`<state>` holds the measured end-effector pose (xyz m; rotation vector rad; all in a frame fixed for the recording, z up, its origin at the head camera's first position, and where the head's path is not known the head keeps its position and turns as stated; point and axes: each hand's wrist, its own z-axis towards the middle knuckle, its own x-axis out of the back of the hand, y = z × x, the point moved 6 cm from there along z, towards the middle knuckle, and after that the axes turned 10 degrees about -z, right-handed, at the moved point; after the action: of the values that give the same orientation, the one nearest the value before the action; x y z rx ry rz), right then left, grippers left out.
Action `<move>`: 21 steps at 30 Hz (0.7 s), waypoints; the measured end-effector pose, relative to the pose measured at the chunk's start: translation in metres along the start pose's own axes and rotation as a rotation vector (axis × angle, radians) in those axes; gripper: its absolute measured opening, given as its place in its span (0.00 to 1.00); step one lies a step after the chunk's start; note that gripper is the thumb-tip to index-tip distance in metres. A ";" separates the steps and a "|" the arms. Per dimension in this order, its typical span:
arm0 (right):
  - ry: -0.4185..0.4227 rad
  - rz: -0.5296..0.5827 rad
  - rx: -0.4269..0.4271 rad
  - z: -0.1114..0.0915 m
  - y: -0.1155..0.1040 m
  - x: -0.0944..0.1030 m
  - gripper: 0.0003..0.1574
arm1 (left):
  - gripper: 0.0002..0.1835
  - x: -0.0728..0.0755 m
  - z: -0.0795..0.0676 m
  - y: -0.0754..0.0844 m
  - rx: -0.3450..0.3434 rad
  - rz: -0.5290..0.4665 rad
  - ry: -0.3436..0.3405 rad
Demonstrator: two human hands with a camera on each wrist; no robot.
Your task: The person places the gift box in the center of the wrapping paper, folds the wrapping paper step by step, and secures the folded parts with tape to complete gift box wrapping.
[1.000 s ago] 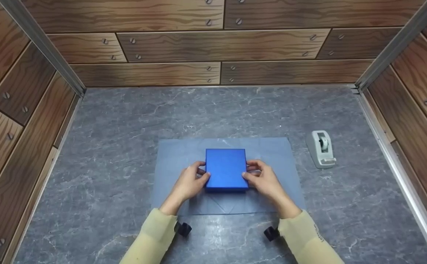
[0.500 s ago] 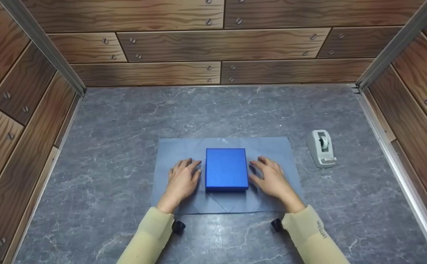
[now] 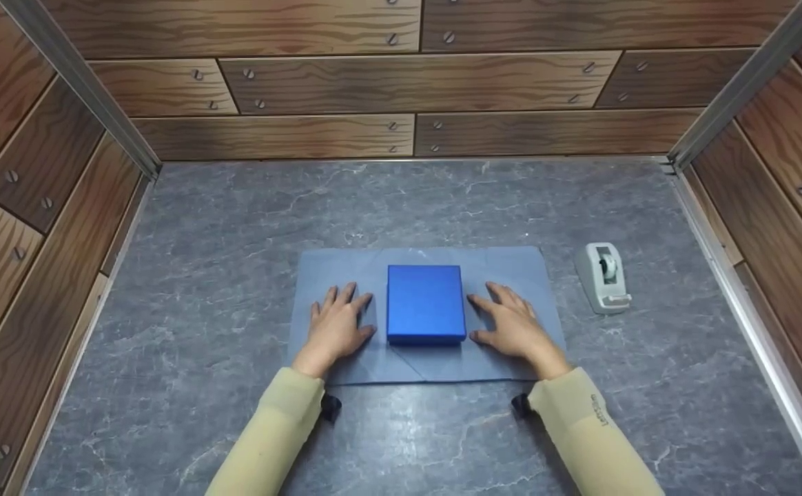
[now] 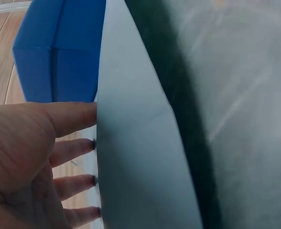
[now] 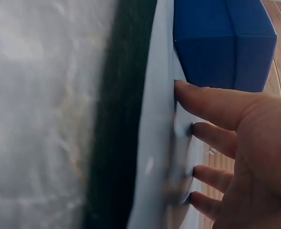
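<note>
One blue lidded box (image 3: 426,303) sits on the middle of one creased blue-grey sheet (image 3: 408,365), which lies well apart from both side edges of the grey marbled worktop (image 3: 235,227) and well short of its far edge. Two hands flank the box, both spread wide with fingers and thumb extended: the left hand (image 3: 337,324) over the sheet's left part, the right hand (image 3: 512,325) over its right part. From above, the right fingertips come closer to the box than the left ones do. One pale tape dispenser (image 3: 605,279) with one roll in it stands beyond the sheet's right edge, toward the worktop's right edge.

The head view gives mostly the box's top and a dark strip of its near face; both wrist views add the line between lid and base. They also show fingertips meeting the sheet, and a dark band along its near edge. Each wrist view shows a thumb and only three more fingers.

The sheet's near corners are hidden by the wrists, and the worktop's near edge is cut off, as are the two yellow sleeves (image 3: 263,434). Lettering on the right one is too small to read. Two black wrist pieces (image 3: 331,408) are partly covered. Part of the right wrist view is blurred.
</note>
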<state>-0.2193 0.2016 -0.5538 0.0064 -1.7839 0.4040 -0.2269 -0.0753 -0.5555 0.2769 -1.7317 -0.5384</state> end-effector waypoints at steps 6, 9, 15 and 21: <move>0.004 -0.006 0.019 0.013 0.003 0.006 0.42 | 0.31 0.005 0.013 -0.002 0.006 0.009 -0.016; 0.006 -0.007 0.021 0.018 0.004 0.008 0.42 | 0.31 0.006 0.018 -0.002 0.001 0.001 -0.017; 0.032 0.013 0.009 0.023 0.006 0.008 0.42 | 0.30 0.009 0.022 -0.001 -0.018 -0.003 0.006; 0.156 0.199 -0.020 0.022 0.009 0.012 0.29 | 0.21 0.014 0.020 0.004 -0.082 -0.090 0.129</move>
<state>-0.2451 0.2061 -0.5495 -0.2124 -1.6391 0.5152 -0.2488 -0.0744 -0.5444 0.3252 -1.5739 -0.6424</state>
